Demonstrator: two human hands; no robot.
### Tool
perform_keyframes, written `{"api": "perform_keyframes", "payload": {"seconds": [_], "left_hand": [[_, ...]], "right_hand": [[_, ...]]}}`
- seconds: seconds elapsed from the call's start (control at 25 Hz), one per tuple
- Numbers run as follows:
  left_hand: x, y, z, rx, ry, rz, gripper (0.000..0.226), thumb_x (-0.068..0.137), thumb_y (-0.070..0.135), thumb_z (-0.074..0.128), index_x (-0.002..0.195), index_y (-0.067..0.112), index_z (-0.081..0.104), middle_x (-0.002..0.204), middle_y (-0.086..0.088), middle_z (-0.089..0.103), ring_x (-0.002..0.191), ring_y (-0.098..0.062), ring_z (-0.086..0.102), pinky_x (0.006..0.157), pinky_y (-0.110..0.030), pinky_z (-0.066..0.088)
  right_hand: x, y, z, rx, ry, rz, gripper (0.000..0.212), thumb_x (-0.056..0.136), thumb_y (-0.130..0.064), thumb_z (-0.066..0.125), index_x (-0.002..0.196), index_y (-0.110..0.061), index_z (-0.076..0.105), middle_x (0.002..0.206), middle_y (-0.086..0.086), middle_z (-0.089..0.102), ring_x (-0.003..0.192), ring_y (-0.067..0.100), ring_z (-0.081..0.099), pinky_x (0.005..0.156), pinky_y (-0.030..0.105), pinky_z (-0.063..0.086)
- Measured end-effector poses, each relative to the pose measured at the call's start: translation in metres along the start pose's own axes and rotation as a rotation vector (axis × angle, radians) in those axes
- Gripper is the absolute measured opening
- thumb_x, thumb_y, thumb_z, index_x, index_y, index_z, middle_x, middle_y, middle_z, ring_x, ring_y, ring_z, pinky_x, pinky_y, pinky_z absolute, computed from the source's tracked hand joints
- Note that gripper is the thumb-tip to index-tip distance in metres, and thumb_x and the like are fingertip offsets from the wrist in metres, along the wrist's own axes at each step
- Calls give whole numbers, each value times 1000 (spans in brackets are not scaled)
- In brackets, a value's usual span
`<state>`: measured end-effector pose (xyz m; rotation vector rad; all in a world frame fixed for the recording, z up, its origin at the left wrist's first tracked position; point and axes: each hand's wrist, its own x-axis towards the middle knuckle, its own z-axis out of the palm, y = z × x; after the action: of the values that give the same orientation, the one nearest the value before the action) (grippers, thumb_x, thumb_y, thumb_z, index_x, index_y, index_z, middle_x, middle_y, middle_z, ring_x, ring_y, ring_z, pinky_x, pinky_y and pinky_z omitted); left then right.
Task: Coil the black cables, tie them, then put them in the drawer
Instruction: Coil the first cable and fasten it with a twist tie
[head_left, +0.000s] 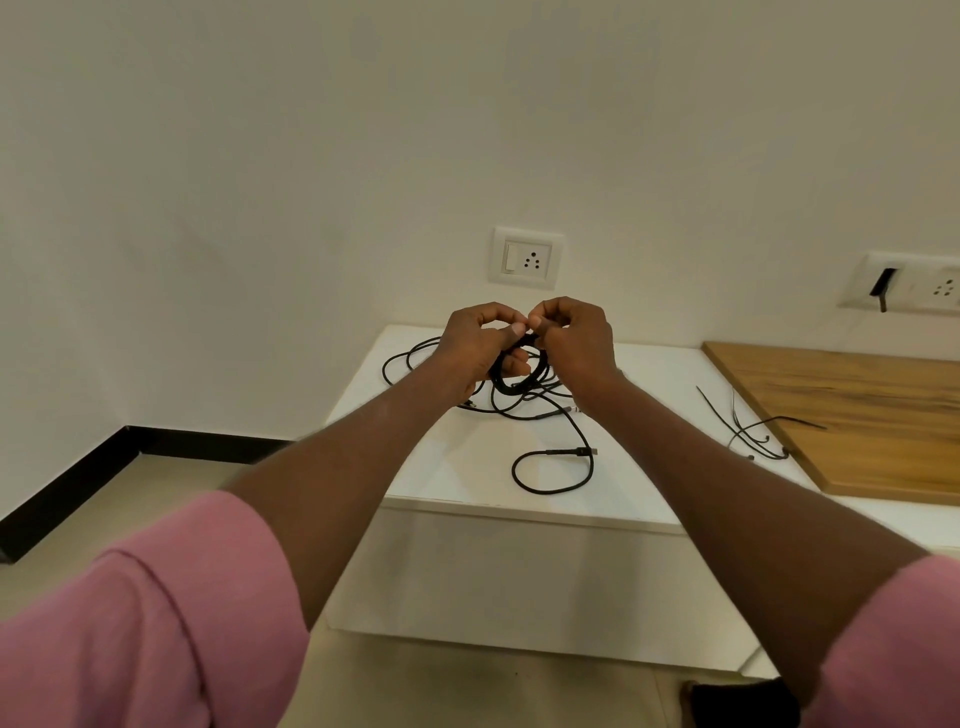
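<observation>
Cable coil (511, 382) between both hands (top pinched)

Plain indoor room, likely home or small office; cannot tell which. Cream painted wall (260, 182), black skirting (67, 483) along base, pale tiled floor (130, 499). Low white cabinet serving as counter (447, 467) set against wall, wooden board (857, 415) on adjoining surface to right. Switch-and-socket plate (527, 257) on wall just above counter, second wall plate (914, 283) further right. Loose black cables (550, 457) strewn on counter.
</observation>
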<state>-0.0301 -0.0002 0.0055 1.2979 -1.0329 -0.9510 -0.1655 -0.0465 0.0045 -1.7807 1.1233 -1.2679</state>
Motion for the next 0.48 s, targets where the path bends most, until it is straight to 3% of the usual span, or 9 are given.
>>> {"api": "perform_keyframes", "payload": {"seconds": [0.12,0.24,0.4,0.48], "left_hand": [[2,1,3,33,31,-4,8,100,9,65,104,7,72,69,-15,69,57,-25,67,68,-40,65],[5,1,-2,61,62,-19,8,101,8,63,102,7,71,69,-15,68,48,-21,63,58,-33,61],[6,2,-8,63,73,-35,9,102,8,62,104,9,71,76,-15,69,51,-18,61,53,-28,56],[4,4,-9,37,66,-59,10,103,6,59,105,8,69,78,-11,71,52,-15,63,51,-25,54]], "right_hand": [[-1,-2,1,-27,1,-20,18,89,-1,58,83,-12,71,80,1,72,85,27,73,88,50,60],[1,-4,2,-42,26,-50,22,86,5,53,83,-10,69,85,4,72,88,31,71,85,48,58],[-3,-6,5,-24,-5,-57,22,89,4,52,84,-11,67,86,7,71,87,34,71,67,33,52],[-3,-7,5,27,-34,-44,22,93,2,52,85,-12,67,84,8,71,78,24,74,59,22,50]]}}
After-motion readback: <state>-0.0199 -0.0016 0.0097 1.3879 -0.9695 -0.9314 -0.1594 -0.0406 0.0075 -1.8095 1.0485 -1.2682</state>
